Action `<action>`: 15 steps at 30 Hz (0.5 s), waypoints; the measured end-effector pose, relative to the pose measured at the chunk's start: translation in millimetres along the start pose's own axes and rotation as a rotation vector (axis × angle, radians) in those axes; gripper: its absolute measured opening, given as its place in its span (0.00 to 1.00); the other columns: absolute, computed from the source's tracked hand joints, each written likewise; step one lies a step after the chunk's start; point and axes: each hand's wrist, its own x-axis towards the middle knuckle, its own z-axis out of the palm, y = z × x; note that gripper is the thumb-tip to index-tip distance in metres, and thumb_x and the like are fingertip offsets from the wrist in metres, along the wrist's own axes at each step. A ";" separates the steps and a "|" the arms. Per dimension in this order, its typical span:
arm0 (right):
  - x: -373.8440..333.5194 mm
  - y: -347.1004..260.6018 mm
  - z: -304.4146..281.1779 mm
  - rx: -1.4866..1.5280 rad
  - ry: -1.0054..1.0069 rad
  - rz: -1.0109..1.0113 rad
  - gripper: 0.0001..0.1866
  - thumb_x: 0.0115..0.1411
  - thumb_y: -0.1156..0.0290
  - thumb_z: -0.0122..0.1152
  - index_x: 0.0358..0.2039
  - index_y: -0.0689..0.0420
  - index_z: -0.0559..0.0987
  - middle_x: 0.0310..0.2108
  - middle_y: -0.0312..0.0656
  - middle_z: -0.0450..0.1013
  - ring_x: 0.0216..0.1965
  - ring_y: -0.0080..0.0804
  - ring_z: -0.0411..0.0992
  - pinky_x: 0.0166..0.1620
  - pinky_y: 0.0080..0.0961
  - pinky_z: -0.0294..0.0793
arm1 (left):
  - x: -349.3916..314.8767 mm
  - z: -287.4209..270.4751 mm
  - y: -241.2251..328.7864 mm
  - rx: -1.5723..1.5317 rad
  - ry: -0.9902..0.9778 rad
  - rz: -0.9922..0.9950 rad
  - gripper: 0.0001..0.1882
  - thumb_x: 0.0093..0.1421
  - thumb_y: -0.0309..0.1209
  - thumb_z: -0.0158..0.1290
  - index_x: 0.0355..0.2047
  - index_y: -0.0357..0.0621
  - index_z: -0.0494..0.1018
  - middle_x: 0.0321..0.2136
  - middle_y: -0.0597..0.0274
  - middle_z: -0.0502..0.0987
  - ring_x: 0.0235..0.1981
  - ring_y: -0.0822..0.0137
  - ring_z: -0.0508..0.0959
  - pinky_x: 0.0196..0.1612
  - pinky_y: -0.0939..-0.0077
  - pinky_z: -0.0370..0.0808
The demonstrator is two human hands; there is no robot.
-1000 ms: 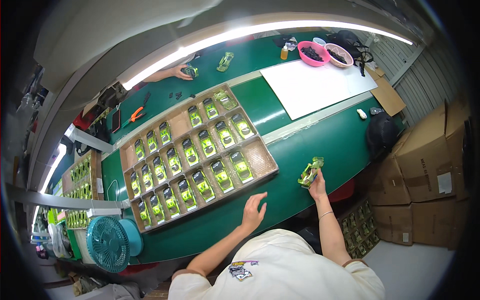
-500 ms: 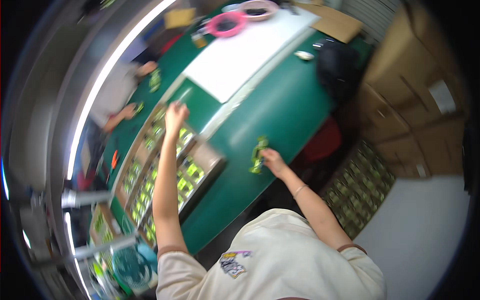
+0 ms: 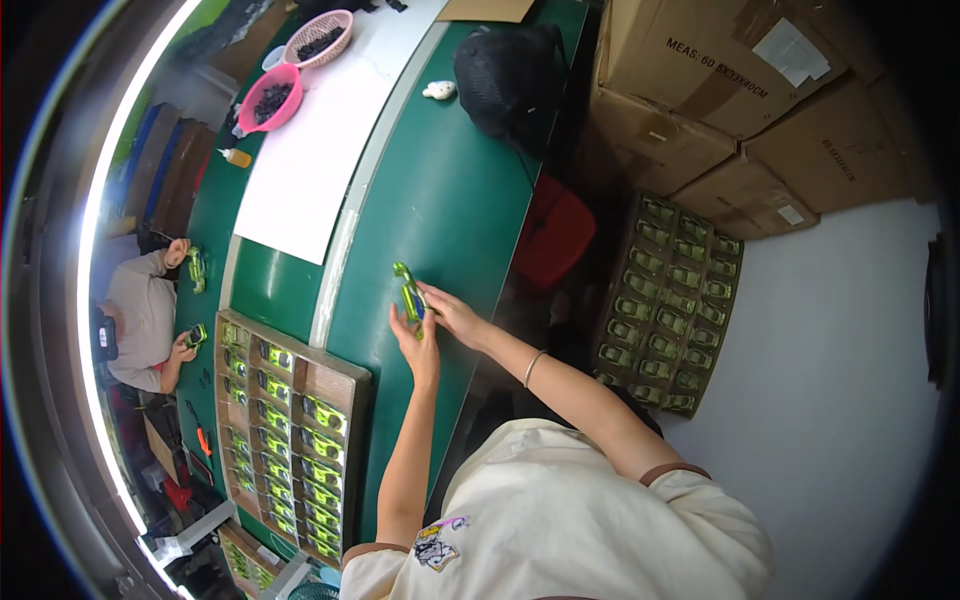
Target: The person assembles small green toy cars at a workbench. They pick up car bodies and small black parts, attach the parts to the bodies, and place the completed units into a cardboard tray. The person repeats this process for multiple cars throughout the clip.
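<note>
A lime-green toy car body (image 3: 405, 283) is held up above the green table, in front of my chest. My right hand (image 3: 452, 315) grips its right side between thumb and fingers. From below, my left hand (image 3: 416, 345) closes on its lower end, fingertips on both sides of it. Part of the car body is hidden behind my fingers. To the left of my left forearm, a brown divided tray (image 3: 366, 385) holds rows of similar green car bodies.
Across the table (image 3: 440, 190), a co-worker (image 3: 145, 310) handles green car parts. A white sheet (image 3: 285, 215), a pink bowl (image 3: 292, 112) and basket (image 3: 345, 42) of black parts, and a black bag (image 3: 510, 80) lie farther off. Cartons (image 3: 690, 60) and another filled tray (image 3: 590, 345) stand right.
My left hand has come from above the tray to the car body in my right hand. The view has turned, shifting the tray and table leftward.
</note>
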 end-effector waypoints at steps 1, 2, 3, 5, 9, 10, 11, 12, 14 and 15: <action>-5.0 -2.7 4.2 -0.035 -0.044 -0.002 0.27 0.65 0.62 0.39 0.61 0.57 0.50 0.55 0.39 0.59 0.56 0.27 0.58 0.57 0.28 0.57 | 0.0 -0.5 0.7 -0.019 0.019 0.006 0.37 0.56 0.32 0.54 0.60 0.40 0.45 0.52 0.48 0.62 0.43 0.61 0.70 0.45 0.70 0.67; -10.4 -6.6 5.7 -0.071 -0.010 -0.061 0.27 0.65 0.63 0.40 0.61 0.57 0.50 0.56 0.40 0.58 0.57 0.28 0.57 0.58 0.28 0.56 | 1.3 1.4 0.1 0.014 0.044 0.071 0.37 0.56 0.32 0.54 0.60 0.40 0.45 0.52 0.48 0.63 0.42 0.62 0.69 0.44 0.70 0.67; -15.7 -10.8 7.1 -0.107 0.026 -0.120 0.27 0.64 0.64 0.40 0.61 0.57 0.50 0.57 0.41 0.57 0.58 0.29 0.56 0.59 0.28 0.55 | 2.9 3.3 -1.1 0.048 0.067 0.136 0.37 0.56 0.32 0.54 0.60 0.40 0.45 0.51 0.49 0.63 0.41 0.63 0.69 0.43 0.71 0.67; -18.6 -14.5 -3.5 -0.244 0.080 -0.330 0.27 0.63 0.67 0.42 0.61 0.57 0.51 0.59 0.45 0.55 0.60 0.33 0.54 0.60 0.28 0.54 | 14.8 3.1 -8.2 0.089 0.103 0.213 0.37 0.56 0.29 0.53 0.60 0.40 0.45 0.48 0.50 0.64 0.39 0.65 0.69 0.41 0.72 0.68; -60.6 -23.7 -70.3 -0.423 0.481 -0.362 0.13 0.64 0.67 0.44 0.40 0.62 0.73 0.32 0.42 0.75 0.37 0.27 0.73 0.45 0.23 0.71 | 44.3 -5.4 -16.3 0.158 0.221 0.339 0.38 0.55 0.27 0.52 0.60 0.41 0.43 0.49 0.51 0.62 0.38 0.66 0.69 0.38 0.72 0.70; -63.6 -9.8 -101.2 -0.365 0.544 -0.383 0.13 0.64 0.67 0.44 0.37 0.62 0.75 0.29 0.40 0.75 0.35 0.24 0.74 0.41 0.21 0.72 | 50.4 -4.7 -14.5 0.115 0.234 0.313 0.38 0.55 0.27 0.52 0.60 0.41 0.42 0.49 0.51 0.62 0.37 0.66 0.69 0.35 0.75 0.70; -69.3 -8.3 -122.6 -0.486 0.619 -0.303 0.13 0.62 0.67 0.46 0.37 0.62 0.75 0.28 0.42 0.75 0.36 0.25 0.74 0.39 0.20 0.71 | 59.0 0.6 -11.0 0.068 0.237 0.289 0.38 0.55 0.27 0.52 0.60 0.41 0.42 0.49 0.52 0.62 0.36 0.67 0.69 0.33 0.77 0.71; -66.3 8.0 -151.9 -0.692 0.703 -0.288 0.12 0.59 0.68 0.48 0.37 0.62 0.75 0.27 0.43 0.75 0.34 0.33 0.75 0.38 0.26 0.72 | 66.8 4.9 -10.1 0.023 0.239 0.261 0.38 0.55 0.27 0.52 0.60 0.41 0.42 0.49 0.52 0.62 0.36 0.68 0.70 0.31 0.79 0.72; -57.9 22.1 -189.7 -1.107 0.664 0.052 0.13 0.56 0.68 0.50 0.38 0.62 0.74 0.32 0.48 0.74 0.37 0.42 0.73 0.42 0.33 0.71 | 74.9 8.8 -19.0 -0.012 0.248 0.283 0.37 0.55 0.25 0.50 0.60 0.41 0.41 0.48 0.53 0.61 0.34 0.69 0.70 0.25 0.84 0.71; -48.9 32.2 -206.8 -1.188 0.607 -0.098 0.13 0.55 0.68 0.50 0.38 0.62 0.74 0.34 0.48 0.73 0.39 0.44 0.72 0.43 0.35 0.70 | 73.6 9.0 -21.2 -0.015 0.253 0.281 0.37 0.55 0.25 0.50 0.60 0.41 0.41 0.48 0.53 0.61 0.34 0.70 0.70 0.25 0.84 0.71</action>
